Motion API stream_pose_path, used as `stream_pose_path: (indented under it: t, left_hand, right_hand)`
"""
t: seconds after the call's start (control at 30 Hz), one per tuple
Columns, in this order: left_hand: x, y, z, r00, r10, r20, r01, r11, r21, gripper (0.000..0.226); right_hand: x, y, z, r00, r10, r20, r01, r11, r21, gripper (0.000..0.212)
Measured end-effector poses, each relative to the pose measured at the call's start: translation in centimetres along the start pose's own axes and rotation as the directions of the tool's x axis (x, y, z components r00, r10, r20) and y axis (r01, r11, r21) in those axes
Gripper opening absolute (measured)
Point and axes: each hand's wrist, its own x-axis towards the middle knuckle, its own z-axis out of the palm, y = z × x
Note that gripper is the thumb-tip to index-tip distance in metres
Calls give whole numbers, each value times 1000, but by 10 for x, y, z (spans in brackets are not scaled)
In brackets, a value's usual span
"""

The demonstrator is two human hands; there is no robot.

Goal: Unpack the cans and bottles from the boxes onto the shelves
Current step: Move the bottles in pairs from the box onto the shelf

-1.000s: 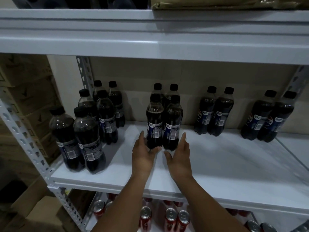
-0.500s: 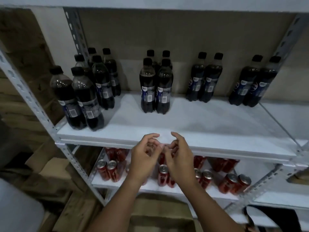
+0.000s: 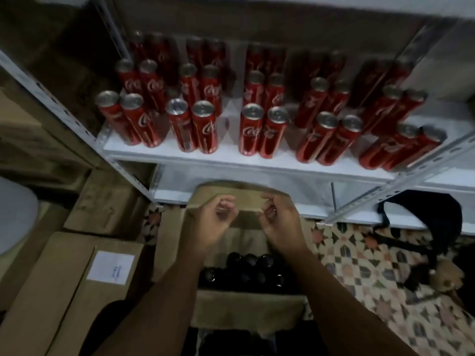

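Below me on the floor stands an open cardboard box (image 3: 244, 310), and the black caps of several dark bottles (image 3: 246, 269) show inside it. Both hands hover above the box's far flap. My left hand (image 3: 210, 227) and my right hand (image 3: 280, 227) have loosely curled fingers and hold nothing. They are close together and do not touch the bottles. Several red cola cans (image 3: 205, 127) stand in paired rows on the white shelf (image 3: 231, 156) just beyond the box.
A closed cardboard box with a white label (image 3: 64, 291) lies at the left, with more boxes behind it. A black bag (image 3: 431, 217) lies on the patterned tile floor (image 3: 359, 265) at the right. Slanted metal shelf posts (image 3: 401, 186) frame the shelf.
My view has dropped from the bottle shelf to the can shelf and the open box. Both hands left the bottles on the shelf, pulled back and came down over the box, empty.
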Motion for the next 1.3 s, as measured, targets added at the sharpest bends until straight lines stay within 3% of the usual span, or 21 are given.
stream_pose_path:
  t: [0.1, 0.2, 0.37, 0.47, 0.57, 0.77, 1.0, 1.13, 1.3]
  left_hand:
    - [-14, -75, 28, 995, -79, 60, 72, 992, 108, 42]
    - [-20, -146, 57, 971, -173, 163, 139, 970, 200, 29]
    - [-23, -226, 97, 936, -253, 243, 182, 942, 281, 35]
    - [-20, -258, 111, 911, -291, 291, 178, 917, 358, 48]
    - [-15, -282, 116, 888, -312, 338, 163, 901, 403, 57]
    - [-11, -296, 125, 807, -408, 427, 174, 855, 488, 82]
    - [-11, -298, 127, 816, -445, 369, 195, 813, 549, 93]
    - [-4, -303, 130, 809, -452, 375, 189, 805, 562, 95]
    - [5, -308, 127, 808, -425, 407, 154, 821, 551, 93]
  right_hand:
    - [-28, 61, 45, 986, 100, 130, -95, 994, -48, 38]
    - [-53, 119, 90, 956, 165, 243, -138, 983, -125, 39]
    - [-78, 193, 141, 881, 223, 416, -91, 945, -313, 44]
    - [-81, 221, 153, 790, 303, 533, 87, 806, -586, 54]
    - [-81, 239, 160, 740, 410, 533, 157, 666, -730, 49]
    - [-82, 253, 175, 749, 418, 514, 162, 636, -754, 58]
    - [-79, 246, 178, 732, 452, 510, 138, 634, -761, 72]
    - [-73, 243, 185, 721, 444, 532, 181, 620, -764, 56]
    - [-61, 246, 191, 702, 421, 574, 156, 696, -701, 39]
